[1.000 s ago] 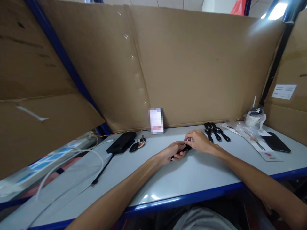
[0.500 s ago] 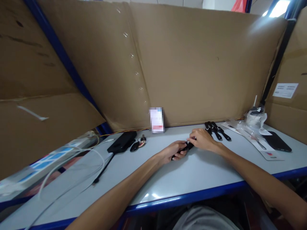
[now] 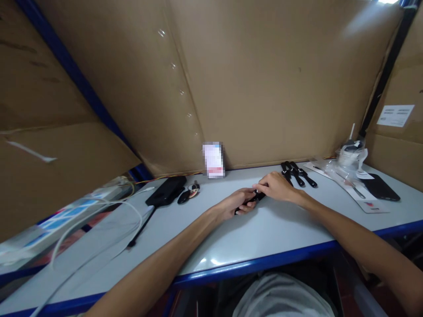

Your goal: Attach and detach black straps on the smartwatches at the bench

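A black handled tool, glossy and slim, is held just above the desk; its exact kind is hidden by my fingers. My left hand wraps around its near part, with a dark end poking out below the fingers. At the far end my right hand is closed, thumb and fingertips pinching the tool close to the left fingertips. Just beyond my right hand, several similar black handled tools lie side by side on the desk.
Left on the desk are a black case-like device with a cable, keys and a white power strip. A lit phone leans on the cardboard wall. Rightward lie packaging, a dark phone and a wrapped cup.
The camera has tipped down slightly, so the scene sits higher in view. My right fingers have shifted and cover more of the tool's far end; the left hand keeps its grip.
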`<act>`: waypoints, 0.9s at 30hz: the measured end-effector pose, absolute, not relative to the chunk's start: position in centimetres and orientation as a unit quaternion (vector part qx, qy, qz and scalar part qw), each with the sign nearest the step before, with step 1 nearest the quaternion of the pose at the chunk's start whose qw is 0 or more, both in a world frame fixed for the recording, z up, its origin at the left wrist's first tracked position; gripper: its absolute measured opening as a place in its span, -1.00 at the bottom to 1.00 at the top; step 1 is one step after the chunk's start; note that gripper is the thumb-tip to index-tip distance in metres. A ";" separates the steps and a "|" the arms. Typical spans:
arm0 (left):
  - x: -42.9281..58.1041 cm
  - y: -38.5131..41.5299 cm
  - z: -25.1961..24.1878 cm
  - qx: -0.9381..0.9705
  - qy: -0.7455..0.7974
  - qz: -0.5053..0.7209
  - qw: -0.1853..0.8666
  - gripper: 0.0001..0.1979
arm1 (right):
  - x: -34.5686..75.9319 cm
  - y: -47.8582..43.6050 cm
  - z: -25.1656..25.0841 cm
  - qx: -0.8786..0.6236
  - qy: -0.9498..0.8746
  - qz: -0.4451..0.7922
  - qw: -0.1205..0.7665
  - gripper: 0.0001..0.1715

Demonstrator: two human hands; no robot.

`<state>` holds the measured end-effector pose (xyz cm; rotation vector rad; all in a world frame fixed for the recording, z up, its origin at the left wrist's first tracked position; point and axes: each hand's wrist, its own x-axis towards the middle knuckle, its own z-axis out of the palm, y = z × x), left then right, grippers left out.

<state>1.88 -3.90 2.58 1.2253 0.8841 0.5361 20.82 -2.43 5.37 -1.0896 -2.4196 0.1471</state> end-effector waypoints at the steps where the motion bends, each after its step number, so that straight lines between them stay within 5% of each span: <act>1: 1.9 -3.9 2.6 0.548 0.395 0.240 0.697 -0.91 | 20.8 -2.5 5.4 -0.392 -0.886 0.067 0.237 -0.38; 8: 1.9 -4.3 2.9 0.544 0.407 0.246 0.692 -0.93 | 20.6 -2.8 5.5 -0.430 -0.874 -0.007 0.227 -0.51; 14: 1.9 -4.3 2.9 0.546 0.399 0.245 0.694 -0.94 | 20.6 -2.7 5.6 -0.396 -0.886 0.071 0.231 -0.33; 27: 1.9 -4.4 3.0 0.547 0.402 0.247 0.691 -0.92 | 20.7 -2.8 5.6 -0.421 -0.878 0.028 0.225 -0.42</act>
